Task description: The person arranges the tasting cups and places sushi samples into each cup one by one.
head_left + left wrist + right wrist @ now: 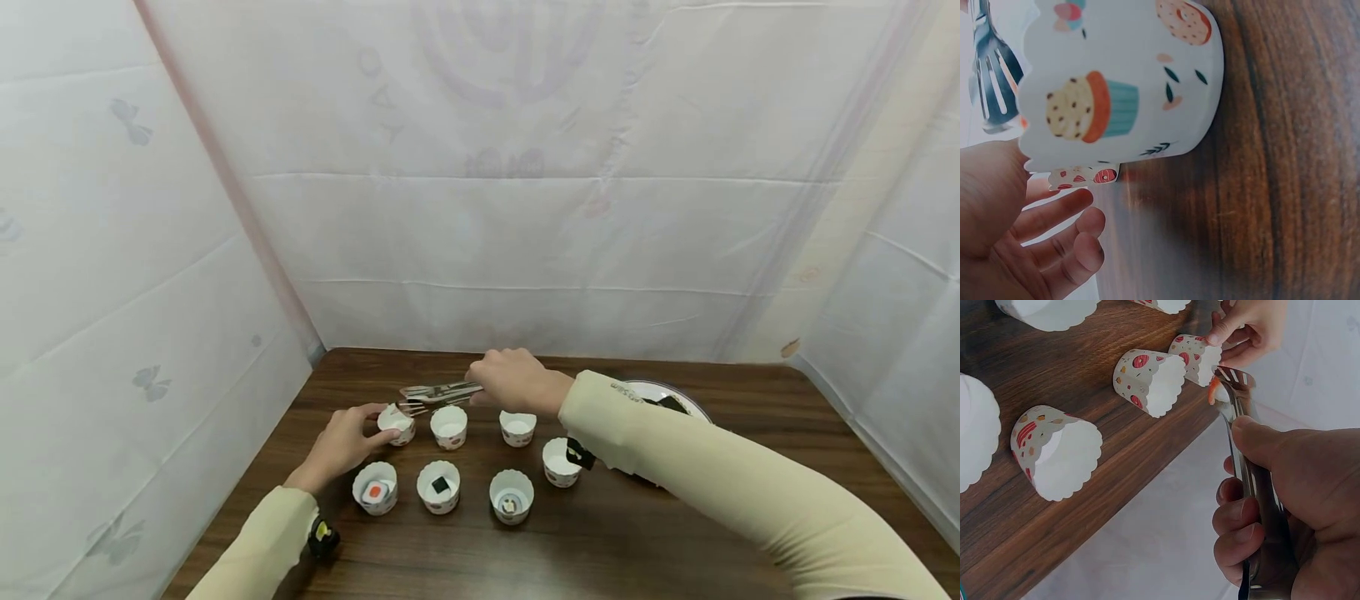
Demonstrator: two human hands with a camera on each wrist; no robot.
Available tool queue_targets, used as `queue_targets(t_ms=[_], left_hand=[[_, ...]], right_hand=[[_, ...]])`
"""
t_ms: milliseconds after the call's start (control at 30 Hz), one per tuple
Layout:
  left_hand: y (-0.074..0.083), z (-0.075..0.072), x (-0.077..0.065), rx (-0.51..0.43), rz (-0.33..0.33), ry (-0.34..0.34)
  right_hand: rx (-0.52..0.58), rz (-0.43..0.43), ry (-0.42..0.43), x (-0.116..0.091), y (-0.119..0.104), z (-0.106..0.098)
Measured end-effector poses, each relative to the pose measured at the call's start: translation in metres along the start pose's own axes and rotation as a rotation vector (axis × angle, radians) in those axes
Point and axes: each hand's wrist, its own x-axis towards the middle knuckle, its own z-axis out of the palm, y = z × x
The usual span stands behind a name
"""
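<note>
My left hand pinches the rim of a white paper baking cup at the far left of the table, with thumb and index finger spread around it. My right hand grips metal tongs with slotted ends, fingers curled around the handles. Between the tong tips is a small orange-and-white piece, close by the rim of the held cup. A second paper cup stands just right of it, below the tongs. In the left wrist view, a cup printed with a cupcake stands in front of the left hand.
Nearer me are cups holding a small orange-and-white piece, a black piece and a pale round piece. Two more cups stand right of the middle. A plate with dark pieces is partly hidden by the right sleeve.
</note>
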Motion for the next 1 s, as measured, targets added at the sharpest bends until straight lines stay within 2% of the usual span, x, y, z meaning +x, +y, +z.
queue_targets(t_ms=[567,767,1000], left_hand=[[0.0029,0.0050,0.0043,0.005,0.011,-0.011],[0.0055,0.0054,0.0039,0.000,0.003,-0.018],[0.0100,0.0038,0.0058,0.035,0.013,-0.004]], right_hand=[[-0.061,0.024,-0.027,0.0102,-0.0067,0.0089],[-0.032,0.034,-0.037,0.0100,-0.0072,0.0097],[0.010,0.061,-0.002,0.0071,-0.0051,0.0075]])
